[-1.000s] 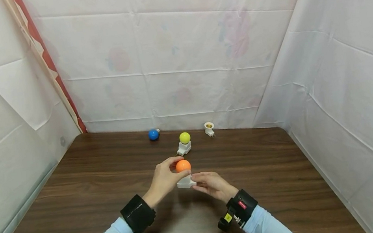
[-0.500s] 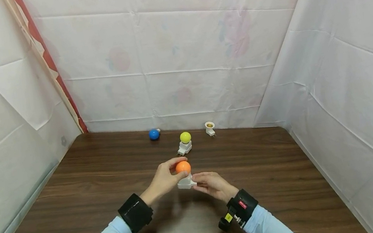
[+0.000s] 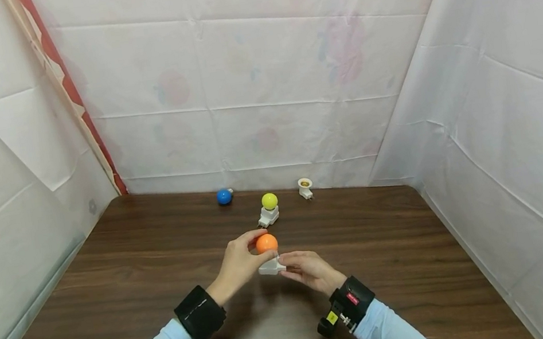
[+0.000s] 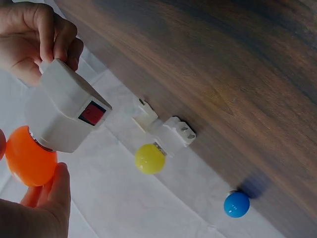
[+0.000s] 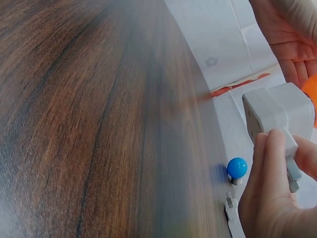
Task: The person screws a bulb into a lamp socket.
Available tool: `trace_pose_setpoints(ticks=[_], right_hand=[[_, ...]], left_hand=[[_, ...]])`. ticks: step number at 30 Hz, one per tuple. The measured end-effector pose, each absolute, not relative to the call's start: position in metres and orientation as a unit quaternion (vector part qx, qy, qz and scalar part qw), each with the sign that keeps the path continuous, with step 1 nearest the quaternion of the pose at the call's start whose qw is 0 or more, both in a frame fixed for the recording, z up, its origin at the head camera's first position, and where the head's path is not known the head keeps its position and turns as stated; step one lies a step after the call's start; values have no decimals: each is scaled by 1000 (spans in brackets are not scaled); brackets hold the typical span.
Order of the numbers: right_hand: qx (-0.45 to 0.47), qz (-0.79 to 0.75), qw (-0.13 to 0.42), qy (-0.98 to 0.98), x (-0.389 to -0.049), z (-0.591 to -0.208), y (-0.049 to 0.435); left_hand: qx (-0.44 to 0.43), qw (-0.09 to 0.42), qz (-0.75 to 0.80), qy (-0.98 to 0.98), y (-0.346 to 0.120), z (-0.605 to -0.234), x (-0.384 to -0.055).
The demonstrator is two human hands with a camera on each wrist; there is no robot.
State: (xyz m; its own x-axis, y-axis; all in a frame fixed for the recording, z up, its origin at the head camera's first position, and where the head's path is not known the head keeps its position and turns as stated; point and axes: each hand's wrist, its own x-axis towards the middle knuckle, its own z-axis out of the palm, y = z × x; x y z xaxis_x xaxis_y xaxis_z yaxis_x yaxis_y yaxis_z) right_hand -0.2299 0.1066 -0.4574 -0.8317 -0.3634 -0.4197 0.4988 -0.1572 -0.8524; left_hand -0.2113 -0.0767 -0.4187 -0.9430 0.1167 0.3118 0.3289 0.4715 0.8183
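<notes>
My left hand [image 3: 240,262] grips an orange light bulb [image 3: 267,243] between thumb and fingers. The bulb sits in the top of a white plug-in lamp socket [image 4: 64,106], with a strip of its metal base showing at the rim. A red switch [image 4: 92,113] is set in the socket's side. My right hand [image 3: 311,269] pinches the socket by its plug end; in the right wrist view, the prongs [image 5: 292,174] stick out past the fingers. Both hands hold the pieces together over the table, in front of a yellow bulb [image 3: 269,201] seated in another white socket [image 3: 269,216].
A blue bulb [image 3: 224,196] lies on its side near the back edge of the brown wooden table [image 3: 157,249]. To the right stands a white socket [image 3: 305,188] with its opening upward and no bulb in it. White sheets [image 3: 259,78] hang behind and along both sides.
The left hand shifts slightly around the orange bulb, its fingers moving a little over it. The right hand and the socket stay nearly in place.
</notes>
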Motion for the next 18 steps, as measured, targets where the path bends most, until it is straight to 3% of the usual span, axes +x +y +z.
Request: trace_pose_setpoints(ticks=[10, 18], right_hand=[[52, -760, 290, 579, -230, -459, 106], [57, -755, 284, 588, -230, -460, 106]], left_hand=[[-128, 92, -506, -848, -79, -421, -212], [-167, 35, -536, -827, -82, -420, -213]])
